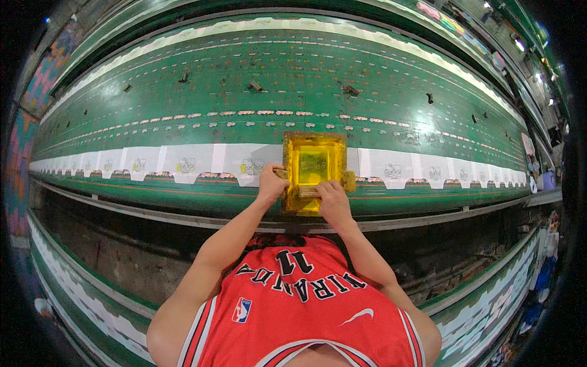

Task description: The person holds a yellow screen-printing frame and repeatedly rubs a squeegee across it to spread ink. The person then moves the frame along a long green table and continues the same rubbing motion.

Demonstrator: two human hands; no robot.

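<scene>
Yellow frame flat on green worktop, over the near row of white panels, printed ones visible either side; left hand at its left edge, fingers closed on the side; right hand over the near part, fingers narrow, gripping a wooden strip inside the frame; both forearms reach in from the near side.

Red sleeveless jersey, bare arms

Black, white-edged markings curve toward 12 o'clock. A blue-white-red patch sits at 9 o'clock, a white curved mark at 3. Striped trim edges the neckline at 6.
</scene>
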